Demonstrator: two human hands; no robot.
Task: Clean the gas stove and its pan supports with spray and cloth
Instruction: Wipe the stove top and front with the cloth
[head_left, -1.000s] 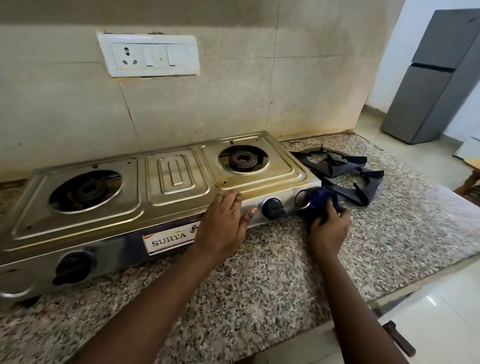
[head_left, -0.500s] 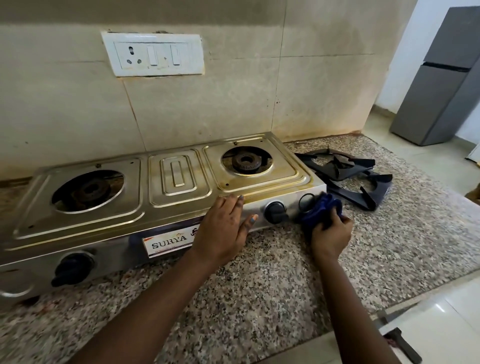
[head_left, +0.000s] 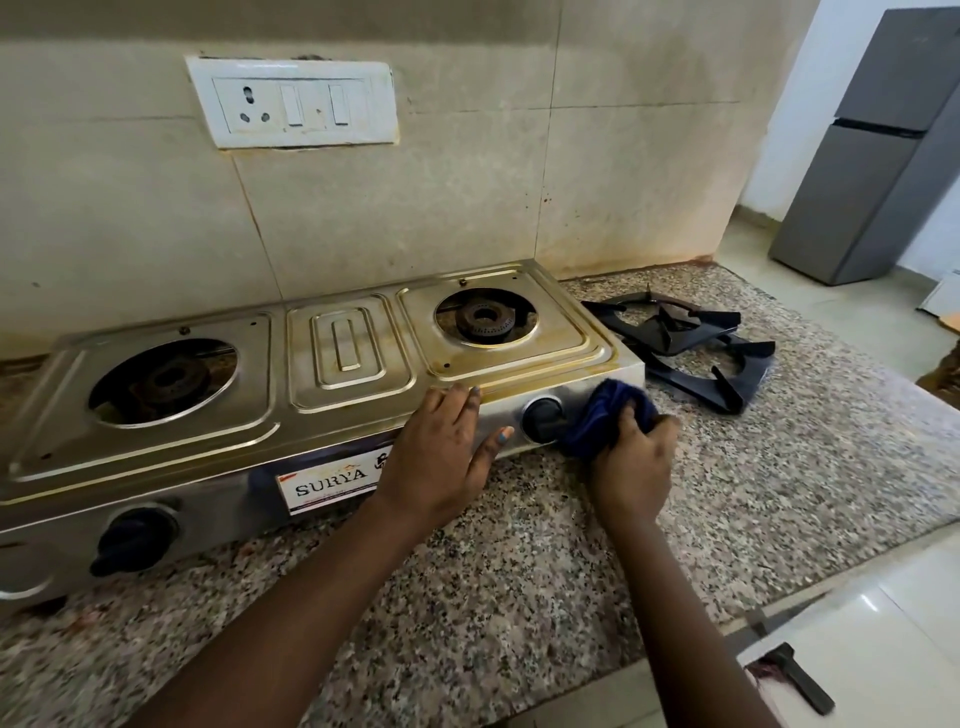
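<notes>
Sitting on a speckled granite bench (head_left: 519, 587), against the tiled wall: steel two-burner gas stove (head_left: 322, 374), label reading SURYA on the front panel. Showing both burners bare, left burner (head_left: 166, 382) and right burner (head_left: 485, 318), no supports on top.

Lying just right of the stove on the bench: two black pan supports (head_left: 691, 348), one overlapping the other, far one tilting over the near one.

Resting flat on the stove's front top edge: left hand (head_left: 441, 457), open, fingers spread over the rim, thumb pointing at the right knob (head_left: 543, 418), not gripping anything.

Gripping a bunched dark blue cloth (head_left: 608, 415): right hand (head_left: 636, 467), fingers closed around it. Pressing against the stove's front panel at the right corner, cloth touching the panel just beside the right knob.

Sitting low on the front panel at the left: left knob (head_left: 132, 538), dark, well apart from both hands.

Hanging on the wall above the stove: white switch plate (head_left: 293, 104) with a socket and two switches. Standing in the far right background on the floor: grey fridge (head_left: 878, 156). Lying on the white floor at bottom right: small dark object (head_left: 800, 680), too unclear to identify.
</notes>
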